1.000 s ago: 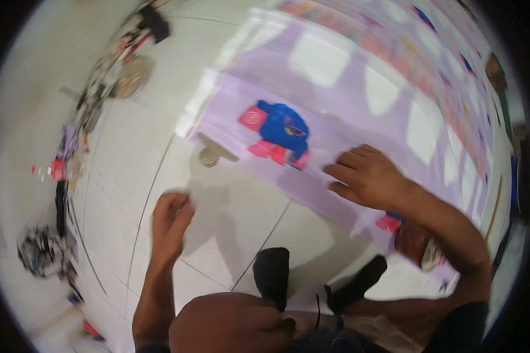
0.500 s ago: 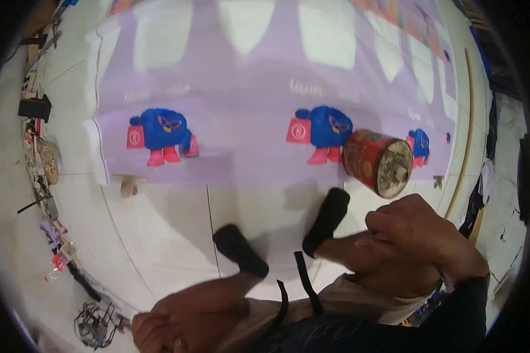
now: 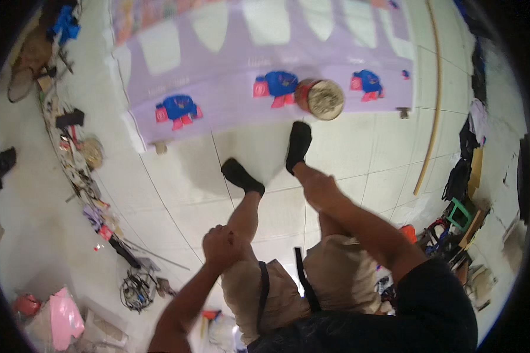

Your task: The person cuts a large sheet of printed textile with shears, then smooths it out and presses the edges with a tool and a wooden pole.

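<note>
Banner [image 3: 229,70], purple with blue and red cartoon figures, lies flat on the tiled floor [image 3: 176,194]; we use it as our landmark. Round tin [image 3: 320,99] sits on the banner's near edge, between two figures. Our feet in black socks [image 3: 298,144] stand on the floor just below that edge, the right toe close under the tin. Our left hand [image 3: 221,246] rests on our left knee, well below the banner, fingers curled shut, holding nothing we can see. Our right hand [image 3: 318,188] lies on our right shin, fingers bent loosely, also empty. Left of the banner, cables and clutter [image 3: 82,159] line the floor. A long stick [image 3: 433,94] lies right of the banner.
</note>
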`<state>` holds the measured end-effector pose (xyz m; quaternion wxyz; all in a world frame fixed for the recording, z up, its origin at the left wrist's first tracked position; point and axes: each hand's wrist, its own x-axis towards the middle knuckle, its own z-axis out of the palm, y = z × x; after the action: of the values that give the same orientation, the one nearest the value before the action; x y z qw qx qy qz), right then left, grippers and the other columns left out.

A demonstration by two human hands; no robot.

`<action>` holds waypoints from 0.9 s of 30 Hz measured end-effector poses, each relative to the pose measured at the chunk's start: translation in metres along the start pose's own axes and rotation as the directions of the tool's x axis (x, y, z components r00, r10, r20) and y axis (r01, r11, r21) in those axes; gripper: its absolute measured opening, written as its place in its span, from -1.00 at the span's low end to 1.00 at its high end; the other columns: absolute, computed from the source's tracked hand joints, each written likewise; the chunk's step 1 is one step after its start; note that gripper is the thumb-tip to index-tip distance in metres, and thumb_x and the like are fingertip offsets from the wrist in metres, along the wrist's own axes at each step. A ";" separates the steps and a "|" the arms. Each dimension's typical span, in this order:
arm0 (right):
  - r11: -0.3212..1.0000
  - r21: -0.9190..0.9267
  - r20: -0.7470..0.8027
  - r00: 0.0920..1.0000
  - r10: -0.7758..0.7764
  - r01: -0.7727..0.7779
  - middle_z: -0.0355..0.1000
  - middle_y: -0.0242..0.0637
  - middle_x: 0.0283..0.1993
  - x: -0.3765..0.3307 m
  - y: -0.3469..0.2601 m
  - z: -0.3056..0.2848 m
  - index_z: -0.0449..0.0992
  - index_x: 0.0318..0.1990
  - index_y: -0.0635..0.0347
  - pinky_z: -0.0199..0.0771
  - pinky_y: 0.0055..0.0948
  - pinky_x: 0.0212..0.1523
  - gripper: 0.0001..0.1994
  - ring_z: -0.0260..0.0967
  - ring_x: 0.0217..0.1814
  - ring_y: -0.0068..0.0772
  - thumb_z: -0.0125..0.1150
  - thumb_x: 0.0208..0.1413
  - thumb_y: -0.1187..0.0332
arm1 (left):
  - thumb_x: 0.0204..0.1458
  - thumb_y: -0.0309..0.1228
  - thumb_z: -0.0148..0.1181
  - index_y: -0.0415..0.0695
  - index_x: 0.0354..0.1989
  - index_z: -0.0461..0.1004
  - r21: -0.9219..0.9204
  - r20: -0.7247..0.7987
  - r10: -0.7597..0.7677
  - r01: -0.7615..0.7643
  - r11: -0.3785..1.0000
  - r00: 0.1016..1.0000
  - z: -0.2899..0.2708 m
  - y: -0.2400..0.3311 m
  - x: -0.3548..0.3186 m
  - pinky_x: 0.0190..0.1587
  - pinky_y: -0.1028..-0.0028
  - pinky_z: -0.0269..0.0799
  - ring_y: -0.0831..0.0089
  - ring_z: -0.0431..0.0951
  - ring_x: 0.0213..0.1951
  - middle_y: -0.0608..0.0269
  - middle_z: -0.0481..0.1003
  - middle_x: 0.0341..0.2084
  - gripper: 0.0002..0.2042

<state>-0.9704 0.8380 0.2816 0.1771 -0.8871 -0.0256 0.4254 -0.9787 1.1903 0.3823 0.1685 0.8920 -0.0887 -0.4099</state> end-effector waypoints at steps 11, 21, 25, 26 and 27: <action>0.931 0.291 0.217 0.963 0.158 -0.218 0.42 0.15 0.04 -0.245 -0.008 0.035 0.57 -0.07 0.25 0.26 0.18 0.20 -0.47 0.35 0.17 0.02 0.17 0.08 -0.08 | 0.15 -0.17 0.18 -0.16 0.00 0.50 -0.367 0.137 0.360 -0.291 0.883 0.923 -0.084 0.193 -0.099 -0.03 0.25 0.48 0.15 0.58 -0.06 -0.02 0.56 -0.15 -0.64; 0.428 0.773 0.107 0.762 0.639 -0.468 0.54 -0.01 -0.02 -0.498 0.106 0.050 0.56 -0.07 0.23 0.48 -0.09 0.07 -0.50 0.50 0.03 0.06 0.08 0.16 -0.07 | 0.12 -0.24 0.04 -0.17 -0.44 0.60 0.753 0.003 0.061 -0.042 0.657 0.998 -0.114 -0.018 -0.125 -0.20 0.12 0.51 -0.01 0.57 -0.34 -0.07 0.57 -0.44 -0.71; 0.360 0.811 0.099 0.714 0.693 -0.461 0.50 0.02 0.06 -0.585 0.166 0.130 0.55 -0.04 0.27 0.45 -0.09 0.13 -0.41 0.47 0.10 0.05 0.07 0.15 -0.15 | 0.11 -0.32 0.11 -0.03 -0.31 0.61 0.708 0.133 0.216 -0.245 0.662 0.967 -0.063 0.042 -0.153 -0.37 0.03 0.47 0.09 0.62 -0.44 0.03 0.59 -0.56 -0.85; 0.265 0.821 0.167 0.656 0.736 -0.506 0.49 0.02 0.08 -0.596 0.177 0.142 0.55 -0.04 0.25 0.44 -0.09 0.13 -0.42 0.45 0.12 0.04 0.05 0.16 -0.15 | 0.10 -0.32 0.12 -0.03 -0.27 0.61 0.664 0.215 0.231 -0.315 0.678 0.949 -0.043 0.067 -0.155 -0.36 0.03 0.48 0.07 0.62 -0.43 0.01 0.59 -0.53 -0.85; 0.165 0.812 0.241 0.578 0.780 -0.560 0.47 0.03 0.09 -0.619 0.193 0.159 0.56 -0.03 0.24 0.44 -0.09 0.14 -0.43 0.44 0.14 0.03 0.03 0.18 -0.15 | 0.09 -0.31 0.13 -0.03 -0.24 0.60 0.596 0.305 0.256 -0.393 0.700 0.917 -0.007 0.106 -0.157 -0.35 0.02 0.48 0.05 0.62 -0.41 -0.02 0.59 -0.50 -0.84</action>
<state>-1.5065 0.5823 0.5866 0.3640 -0.6470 0.5952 0.3077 -1.0777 1.1404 0.5361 -0.0888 0.8191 -0.3971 -0.4044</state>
